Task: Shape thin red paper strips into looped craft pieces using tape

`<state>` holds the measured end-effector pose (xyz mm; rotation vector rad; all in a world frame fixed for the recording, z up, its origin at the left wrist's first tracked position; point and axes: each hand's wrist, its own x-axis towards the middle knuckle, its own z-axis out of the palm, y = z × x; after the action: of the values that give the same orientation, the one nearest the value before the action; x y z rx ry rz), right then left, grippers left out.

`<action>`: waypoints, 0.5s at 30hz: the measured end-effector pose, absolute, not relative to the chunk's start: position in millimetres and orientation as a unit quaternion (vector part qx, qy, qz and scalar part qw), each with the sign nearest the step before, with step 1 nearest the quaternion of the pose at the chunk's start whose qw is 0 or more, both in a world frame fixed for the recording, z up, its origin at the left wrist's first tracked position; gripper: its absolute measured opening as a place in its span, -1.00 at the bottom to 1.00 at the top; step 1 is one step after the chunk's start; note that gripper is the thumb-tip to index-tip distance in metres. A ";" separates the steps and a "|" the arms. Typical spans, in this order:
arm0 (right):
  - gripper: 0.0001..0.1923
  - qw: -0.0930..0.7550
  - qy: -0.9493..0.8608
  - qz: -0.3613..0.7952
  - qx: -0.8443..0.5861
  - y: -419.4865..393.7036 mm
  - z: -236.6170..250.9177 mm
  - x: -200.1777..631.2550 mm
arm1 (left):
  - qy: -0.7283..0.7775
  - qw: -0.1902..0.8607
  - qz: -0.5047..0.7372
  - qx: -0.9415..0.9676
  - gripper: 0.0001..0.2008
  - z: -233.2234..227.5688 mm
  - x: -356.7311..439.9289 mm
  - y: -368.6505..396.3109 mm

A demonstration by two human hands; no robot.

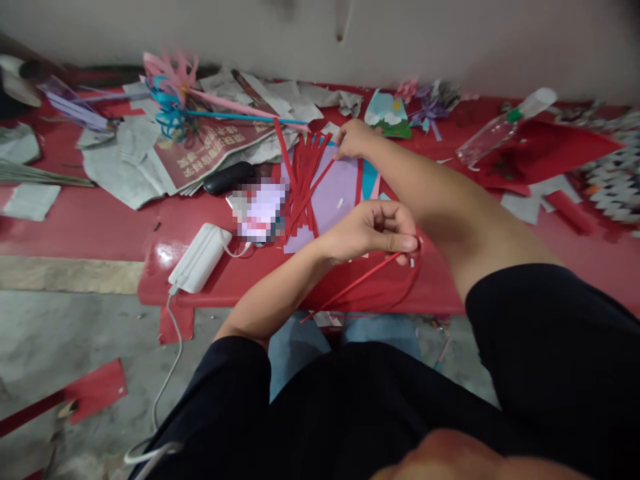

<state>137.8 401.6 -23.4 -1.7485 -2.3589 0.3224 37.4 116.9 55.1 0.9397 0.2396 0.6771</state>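
Observation:
My left hand (377, 232) is closed, thumb and fingertips pinching a thin red strip (355, 277). One end of that strip slants down toward the table's front edge, and another length curves below the fingers. Farther back, my right hand (354, 140) has its fingertips closed on the upper end of a red paper strip (320, 175) at the pile. The pile of red paper strips (303, 177) lies fanned out on a sheet of purple paper (345, 190). A small white piece (341, 203) rests on that sheet.
A white power bank (200, 259) with a cable lies left of a pixelated phone (263, 210) and a black case (229, 178). Behind are newspaper (200, 150), a pink paper flower (173, 70) and a blue curled one (170, 110). A clear bottle (493, 137) lies on the right.

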 end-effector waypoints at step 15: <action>-0.09 0.136 -0.771 0.113 -0.611 375.8 -23.7 107.4 | 0.152 0.807 0.324 0.470 -0.32 50.7 35.5 121.7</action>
<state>107.4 375.8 -23.7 -1.7698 -2.2334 0.3258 35.5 121.7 50.7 1.0056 0.3250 0.6931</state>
